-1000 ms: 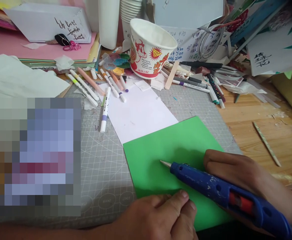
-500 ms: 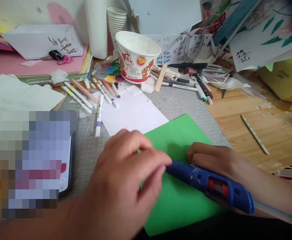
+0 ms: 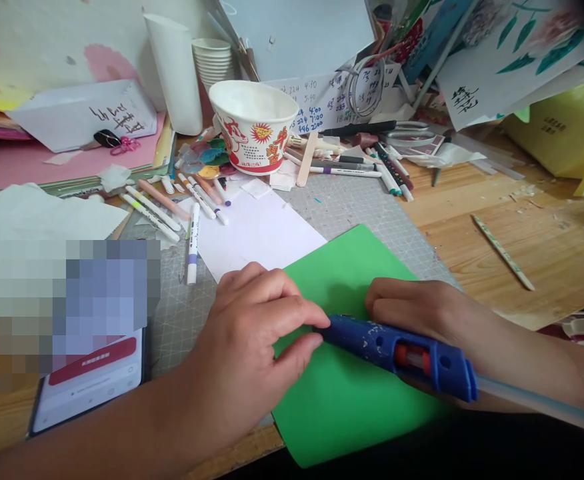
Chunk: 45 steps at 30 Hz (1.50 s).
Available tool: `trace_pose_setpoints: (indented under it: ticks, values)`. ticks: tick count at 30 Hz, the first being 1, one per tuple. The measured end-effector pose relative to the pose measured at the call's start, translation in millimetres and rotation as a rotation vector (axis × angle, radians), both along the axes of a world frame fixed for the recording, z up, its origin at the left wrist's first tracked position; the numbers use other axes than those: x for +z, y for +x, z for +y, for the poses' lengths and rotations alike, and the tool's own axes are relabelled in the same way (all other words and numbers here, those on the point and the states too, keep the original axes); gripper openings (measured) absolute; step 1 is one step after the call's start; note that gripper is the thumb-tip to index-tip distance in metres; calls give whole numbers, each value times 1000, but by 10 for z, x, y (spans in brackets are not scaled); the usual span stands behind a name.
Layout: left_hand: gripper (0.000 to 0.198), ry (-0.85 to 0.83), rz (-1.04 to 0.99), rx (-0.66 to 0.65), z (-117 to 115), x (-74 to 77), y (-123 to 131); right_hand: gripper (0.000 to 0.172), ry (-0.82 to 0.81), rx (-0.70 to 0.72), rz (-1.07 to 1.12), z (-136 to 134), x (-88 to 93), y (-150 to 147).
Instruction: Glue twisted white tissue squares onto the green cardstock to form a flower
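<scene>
A blue hot glue gun (image 3: 372,343) lies slantwise over a green sheet of paper (image 3: 312,413), its nozzle toward the left. Out of its back end runs a long translucent glue stick (image 3: 532,397). My right hand (image 3: 417,307) is closed round the glue gun from behind and below; the handle is hidden. At the nozzle, the thumb and index finger of my left hand (image 3: 262,327) come together in a pinch on the tip. Its other fingers are curled above the green paper. A white sheet (image 3: 257,233) lies partly under the green one.
A grey cutting mat (image 3: 362,193) covers the table. Behind stand a printed paper bowl (image 3: 255,127) and stacked paper cups (image 3: 215,63). Several markers (image 3: 192,243) lie left of the white sheet. A phone (image 3: 92,380) is at left, a thin patterned stick (image 3: 502,252) at right.
The view has shifted slightly. Both hands and the glue gun sit a little farther left in view. My left thumb and index finger have parted slightly near the nozzle.
</scene>
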<state>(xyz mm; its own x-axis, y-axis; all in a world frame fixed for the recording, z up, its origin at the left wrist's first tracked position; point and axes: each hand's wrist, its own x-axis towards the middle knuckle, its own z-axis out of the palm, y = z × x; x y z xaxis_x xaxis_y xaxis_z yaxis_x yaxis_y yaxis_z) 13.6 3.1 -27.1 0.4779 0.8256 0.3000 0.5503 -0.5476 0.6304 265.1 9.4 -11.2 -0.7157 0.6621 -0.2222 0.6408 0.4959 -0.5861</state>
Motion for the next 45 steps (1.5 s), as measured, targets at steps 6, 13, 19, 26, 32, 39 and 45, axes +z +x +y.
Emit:
trace_pose_setpoints:
  ticks: [6, 13, 19, 26, 32, 39, 45]
  values:
    - [21, -50, 12, -32, 21, 25, 10, 15, -17, -10, -4, -20, -9, 0]
    - [21, -100, 81, -34, 38, 65, 39, 16, 18, 2, -24, -18, 21, -20]
    - [19, -34, 78, 5, 20, 61, 34, 13, 44, 22, -24, -16, 10, 7]
    - [18, 77, 126, -59, 33, 84, 0, 10, 81, 28, 30, -20, -6, 21]
    - [21, 17, 167, -145, 56, 130, -2, 17, 199, 63, 21, -107, -48, 38]
    - [23, -6, 165, -168, 24, 115, 9, 19, 283, 95, 6, -170, -55, 26]
    - [20, 3, 101, -106, 16, 113, 24, 20, 238, 78, 48, -155, -78, 66]
